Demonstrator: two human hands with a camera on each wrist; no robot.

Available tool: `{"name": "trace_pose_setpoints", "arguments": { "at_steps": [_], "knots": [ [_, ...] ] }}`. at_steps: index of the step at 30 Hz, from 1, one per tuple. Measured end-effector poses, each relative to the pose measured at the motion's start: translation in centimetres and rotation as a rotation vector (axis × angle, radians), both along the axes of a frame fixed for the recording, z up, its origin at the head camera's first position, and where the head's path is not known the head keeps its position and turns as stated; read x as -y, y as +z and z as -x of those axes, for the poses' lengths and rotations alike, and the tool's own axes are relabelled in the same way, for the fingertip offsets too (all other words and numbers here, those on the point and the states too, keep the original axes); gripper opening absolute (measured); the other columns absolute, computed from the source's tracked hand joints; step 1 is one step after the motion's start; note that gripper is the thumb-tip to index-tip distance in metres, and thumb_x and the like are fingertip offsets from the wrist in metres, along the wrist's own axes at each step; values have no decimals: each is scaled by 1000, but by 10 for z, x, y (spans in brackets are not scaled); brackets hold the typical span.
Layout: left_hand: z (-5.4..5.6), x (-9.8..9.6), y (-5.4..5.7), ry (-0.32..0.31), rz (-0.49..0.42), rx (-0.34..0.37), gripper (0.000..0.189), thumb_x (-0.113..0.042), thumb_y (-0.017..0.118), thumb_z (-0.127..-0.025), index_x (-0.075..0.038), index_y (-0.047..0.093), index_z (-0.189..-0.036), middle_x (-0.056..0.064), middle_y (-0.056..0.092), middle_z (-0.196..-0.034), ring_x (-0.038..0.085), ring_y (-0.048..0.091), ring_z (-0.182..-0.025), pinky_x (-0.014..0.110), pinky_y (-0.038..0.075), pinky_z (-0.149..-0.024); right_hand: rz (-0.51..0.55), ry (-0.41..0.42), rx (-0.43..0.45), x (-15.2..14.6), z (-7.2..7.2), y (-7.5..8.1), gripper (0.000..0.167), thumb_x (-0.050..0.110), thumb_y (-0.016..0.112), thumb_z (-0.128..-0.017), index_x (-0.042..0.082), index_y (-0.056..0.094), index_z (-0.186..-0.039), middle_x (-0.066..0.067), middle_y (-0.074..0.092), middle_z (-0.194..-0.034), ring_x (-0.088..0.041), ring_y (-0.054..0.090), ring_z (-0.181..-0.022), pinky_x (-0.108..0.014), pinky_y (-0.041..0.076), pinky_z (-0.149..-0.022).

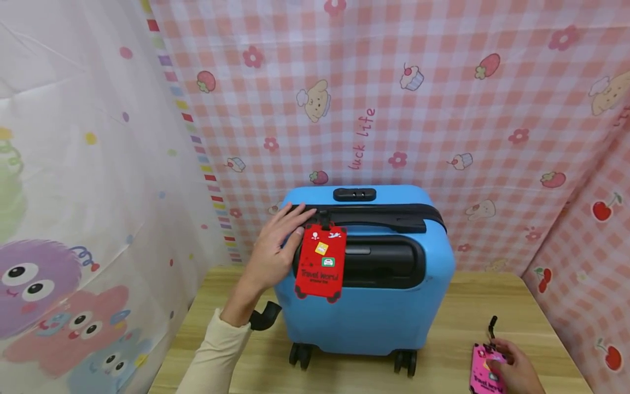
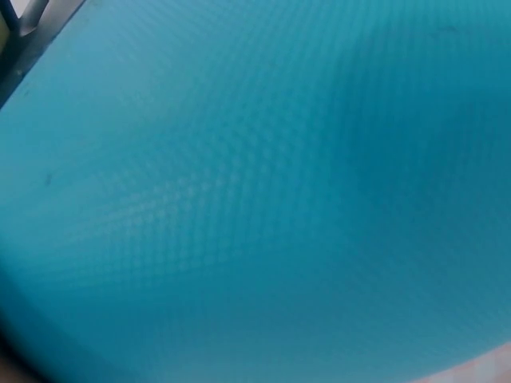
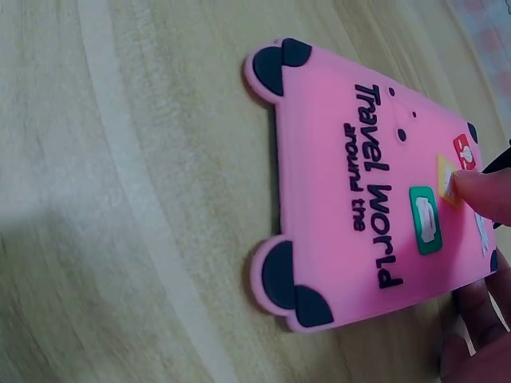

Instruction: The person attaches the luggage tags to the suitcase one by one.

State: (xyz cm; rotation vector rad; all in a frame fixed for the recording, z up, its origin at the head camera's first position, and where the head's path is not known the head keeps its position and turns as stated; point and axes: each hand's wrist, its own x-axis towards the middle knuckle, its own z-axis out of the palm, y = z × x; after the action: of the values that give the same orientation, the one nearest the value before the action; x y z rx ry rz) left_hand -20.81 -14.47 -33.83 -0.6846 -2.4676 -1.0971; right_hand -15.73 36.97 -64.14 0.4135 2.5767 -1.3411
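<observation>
A blue suitcase point(image 1: 361, 323) stands upright on its wheels, with a red luggage tag point(image 1: 321, 279) hanging by a black strap from its black handle point(image 1: 374, 215). My left hand point(image 1: 273, 249) rests on the suitcase's upper left side, fingers stretched toward the handle's left end and thumb at the tag's left edge. Blue shell point(image 2: 255, 191) fills most of the left wrist view. At the lower right, my right hand point(image 1: 519, 369) pinches a pink luggage tag point(image 3: 335, 183), thumb on its printed front and fingers behind. The pink tag's black strap point(image 1: 493, 326) sticks up beyond the hand.
The suitcase stands on a wood-grain table point(image 1: 445, 372). A pink checked cloth point(image 1: 423, 120) hangs close behind it, and a white cartoon-print cloth point(image 1: 113, 180) hangs at the left. More checked cloth point(image 1: 590, 257) closes off the right side.
</observation>
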Motion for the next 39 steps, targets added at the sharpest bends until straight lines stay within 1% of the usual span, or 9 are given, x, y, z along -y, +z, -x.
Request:
{"name": "trace_pose_setpoints", "arguments": {
  "at_steps": [5,13,21,23,26,31,34,36,39],
  "knots": [
    [0,0,0,2,-5,3,41,-23,42,-105,-22,54,-144,2,41,-156,21,21,-150,56,14,-120,-5,-11,1,1,0,-1,60,11,72,-85,-8,45,-135,-40,47,-130,-41,56,-106,-36,47,-74],
    [-1,0,1,3,-6,11,42,-23,42,-104,-21,54,-144,3,41,-156,22,22,-150,58,15,-119,35,-31,75,4,-1,5,57,18,74,-85,-2,54,-134,-24,63,-114,-22,53,-87,-30,41,-68],
    [-1,0,-1,15,-5,-8,42,-22,43,-104,-22,54,-144,1,42,-155,20,23,-150,56,15,-120,10,-63,83,8,-2,8,55,21,76,-84,-3,58,-131,-35,55,-126,-27,56,-95,-28,42,-70],
    [0,0,-1,15,-5,-10,41,-22,43,-104,-22,54,-144,1,42,-155,20,23,-150,56,15,-120,10,-96,76,10,-2,6,53,21,76,-85,-3,60,-129,-36,54,-128,-31,56,-98,-31,42,-71],
    [0,0,-1,16,-6,-12,41,-22,43,-104,-22,54,-144,1,42,-155,20,23,-150,55,15,-120,8,-159,60,13,-1,4,51,26,77,-84,-2,64,-125,-36,53,-131,-40,56,-105,-42,47,-78],
    [0,0,-1,12,-12,-11,41,-22,43,-104,-22,55,-143,1,42,-155,20,23,-150,55,16,-120,-8,-250,27,17,0,-1,52,36,82,-80,1,71,-116,-34,53,-132,-47,53,-115,-55,46,-87],
    [0,-1,-1,7,-18,-7,41,-22,43,-104,-22,55,-143,2,43,-155,21,23,-150,56,15,-119,-16,-287,14,20,0,-1,51,38,84,-76,3,74,-112,-32,55,-130,-41,58,-108,-50,48,-82],
    [-1,-1,-1,6,-20,-6,41,-22,44,-104,-21,55,-143,2,42,-155,21,23,-150,57,15,-119,-14,-300,18,21,0,1,51,39,84,-76,4,75,-110,-32,57,-128,-31,62,-96,-41,48,-75],
    [-1,0,0,7,-23,-7,41,-22,44,-104,-21,55,-143,2,42,-155,21,23,-150,57,15,-119,12,-306,22,23,-1,5,49,38,84,-77,4,75,-111,-32,61,-122,-19,59,-83,-31,45,-66]
  ]
}}
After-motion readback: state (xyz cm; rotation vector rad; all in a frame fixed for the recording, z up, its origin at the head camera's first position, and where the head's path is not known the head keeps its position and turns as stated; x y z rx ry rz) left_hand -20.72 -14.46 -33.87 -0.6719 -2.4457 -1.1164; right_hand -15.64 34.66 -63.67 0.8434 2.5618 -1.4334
